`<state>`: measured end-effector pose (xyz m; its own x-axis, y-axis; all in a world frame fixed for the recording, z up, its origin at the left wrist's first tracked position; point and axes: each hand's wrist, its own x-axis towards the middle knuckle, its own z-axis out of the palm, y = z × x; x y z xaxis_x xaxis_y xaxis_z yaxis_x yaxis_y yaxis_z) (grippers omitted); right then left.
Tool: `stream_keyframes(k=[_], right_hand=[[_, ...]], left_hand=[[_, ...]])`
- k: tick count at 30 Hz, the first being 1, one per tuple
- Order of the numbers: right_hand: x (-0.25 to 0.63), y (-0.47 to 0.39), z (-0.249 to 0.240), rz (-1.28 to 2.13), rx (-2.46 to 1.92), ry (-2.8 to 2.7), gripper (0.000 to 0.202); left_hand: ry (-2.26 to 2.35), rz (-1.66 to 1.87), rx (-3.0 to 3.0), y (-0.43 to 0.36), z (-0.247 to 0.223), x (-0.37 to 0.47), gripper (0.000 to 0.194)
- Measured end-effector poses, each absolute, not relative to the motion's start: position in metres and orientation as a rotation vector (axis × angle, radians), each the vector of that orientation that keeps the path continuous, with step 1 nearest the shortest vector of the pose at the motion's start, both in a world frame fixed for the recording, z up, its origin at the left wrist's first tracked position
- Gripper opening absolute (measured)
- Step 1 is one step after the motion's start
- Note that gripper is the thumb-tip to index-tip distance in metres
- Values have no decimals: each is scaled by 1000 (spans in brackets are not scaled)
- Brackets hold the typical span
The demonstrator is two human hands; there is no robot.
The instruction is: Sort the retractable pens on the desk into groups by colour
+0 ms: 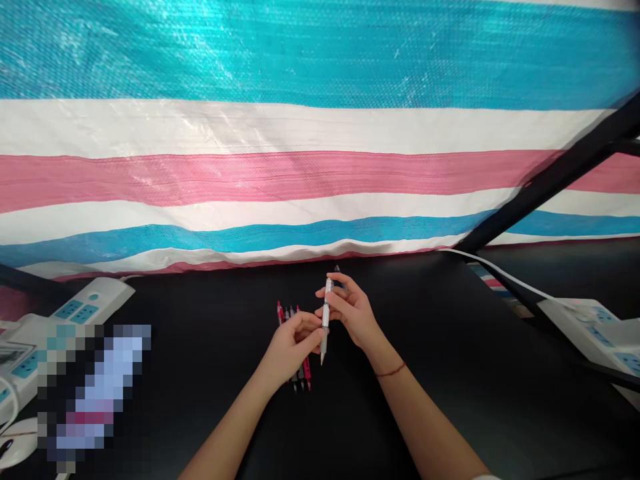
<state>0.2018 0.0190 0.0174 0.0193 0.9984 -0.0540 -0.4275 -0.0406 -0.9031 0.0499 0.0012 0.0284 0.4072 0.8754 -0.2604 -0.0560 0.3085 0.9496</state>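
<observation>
A white and grey pen (325, 315) is held upright, point down, between my two hands above the black table. My left hand (295, 339) pinches its lower grey part from the left. From the right, my right hand (352, 308) grips the upper white part, with a finger at its top end. Several pens (305, 373), some pink-red and some grey, lie side by side on the table under and behind my left hand, which hides their middles. A small dark object (337, 269) shows just beyond my right fingers; I cannot make out its kind.
White power strips stand at the left (95, 303) and right (600, 327) of the black table (200, 413). A white cable (505, 268) runs to the right one. A pixelated patch (103, 393) covers something at left. A striped sheet (300, 173) hangs behind, beside a black bar (545, 177).
</observation>
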Motion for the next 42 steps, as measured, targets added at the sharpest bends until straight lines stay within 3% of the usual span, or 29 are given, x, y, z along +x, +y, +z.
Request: stream_keyframes(k=[14, 23, 29, 32, 35, 39, 42], right_hand=[[200, 18, 20, 1363, -925, -853, 37], [199, 19, 15, 1329, -933, -873, 51], [191, 16, 14, 1188, -1006, -1302, 20], [189, 13, 16, 1135, -1041, -1427, 16], [198, 15, 16, 908, -1205, -1388, 19], [226, 22, 13, 238, -1699, -1392, 22], [243, 27, 6, 77, -1941, -1424, 24]], left_hand=[[954, 771, 1122, 1, 27, 48, 28], [984, 828, 1181, 2, 23, 48, 27], [1160, 992, 1421, 6, 24, 40, 18], [1179, 957, 1578, 7, 25, 36, 16], [1192, 988, 1768, 9, 23, 34, 19], [1239, 1029, 2027, 16, 15, 29, 16], [1280, 1023, 2100, 21, 9, 27, 18]])
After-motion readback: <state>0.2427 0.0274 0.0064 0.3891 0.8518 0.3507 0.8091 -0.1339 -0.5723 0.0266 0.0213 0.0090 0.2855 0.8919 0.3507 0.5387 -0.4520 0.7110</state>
